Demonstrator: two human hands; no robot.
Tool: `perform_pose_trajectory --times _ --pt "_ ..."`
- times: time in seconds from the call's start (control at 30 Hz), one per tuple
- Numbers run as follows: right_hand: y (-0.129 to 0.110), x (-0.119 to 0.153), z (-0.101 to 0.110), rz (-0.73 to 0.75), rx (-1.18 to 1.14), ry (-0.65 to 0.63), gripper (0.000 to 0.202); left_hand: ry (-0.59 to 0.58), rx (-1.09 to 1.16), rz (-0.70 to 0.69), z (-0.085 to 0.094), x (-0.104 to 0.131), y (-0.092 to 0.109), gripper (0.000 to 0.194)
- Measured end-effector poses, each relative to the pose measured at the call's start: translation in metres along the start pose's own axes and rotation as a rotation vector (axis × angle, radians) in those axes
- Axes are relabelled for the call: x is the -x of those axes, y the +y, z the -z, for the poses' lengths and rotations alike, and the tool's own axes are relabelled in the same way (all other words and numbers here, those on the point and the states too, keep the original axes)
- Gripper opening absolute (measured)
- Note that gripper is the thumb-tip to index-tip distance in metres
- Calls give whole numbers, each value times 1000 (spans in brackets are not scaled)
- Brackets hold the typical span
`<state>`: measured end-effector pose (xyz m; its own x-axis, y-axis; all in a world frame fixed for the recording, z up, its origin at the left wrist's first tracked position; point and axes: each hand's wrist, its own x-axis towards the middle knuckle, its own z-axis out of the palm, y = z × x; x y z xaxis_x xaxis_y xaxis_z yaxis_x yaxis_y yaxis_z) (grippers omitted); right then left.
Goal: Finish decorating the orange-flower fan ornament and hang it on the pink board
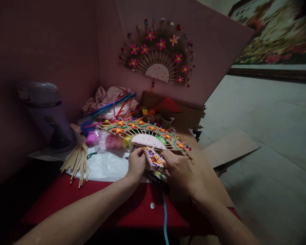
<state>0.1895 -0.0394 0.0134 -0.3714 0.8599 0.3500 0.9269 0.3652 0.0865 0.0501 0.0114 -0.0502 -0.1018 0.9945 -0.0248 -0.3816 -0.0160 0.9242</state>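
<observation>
A half-round fan craft with orange flowers, thin sticks and beaded tips (148, 140) is held up over the table. From the lower edge of its white dotted centre hangs a flower-patterned piece (155, 159). My left hand (137, 165) pinches the top left of that piece, where it meets the fan. At its right side my right hand (177, 168) grips it with bent fingers. The fingertips of both hands are partly hidden by the piece and the fan's edge.
A similar fan with pink flowers (156, 73) hangs on the pink wall. Left stand a purple container (49, 117) and a bundle of sticks (78, 163). Behind lie pipe cleaners (112, 105) and cloth. Cardboard (206, 173) covers the red table's (104, 207) right side.
</observation>
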Motion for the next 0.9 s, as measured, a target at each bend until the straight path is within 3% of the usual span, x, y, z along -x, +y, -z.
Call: perform_pose_trajectory --times 0.17,0.47,0.8,0.9 --pt "8 10 -4 -33 -101 26 18 1 -31 -12 1 -2 -3 17" --pt "15 20 -7 -54 -343 213 22 -22 -57 -25 1 0 2 19" --pt "16 17 -3 -70 -708 185 22 -15 -98 -25 1 1 3 21" --pt "18 22 -2 -158 -810 235 21 -10 -107 -17 1 1 4 21"
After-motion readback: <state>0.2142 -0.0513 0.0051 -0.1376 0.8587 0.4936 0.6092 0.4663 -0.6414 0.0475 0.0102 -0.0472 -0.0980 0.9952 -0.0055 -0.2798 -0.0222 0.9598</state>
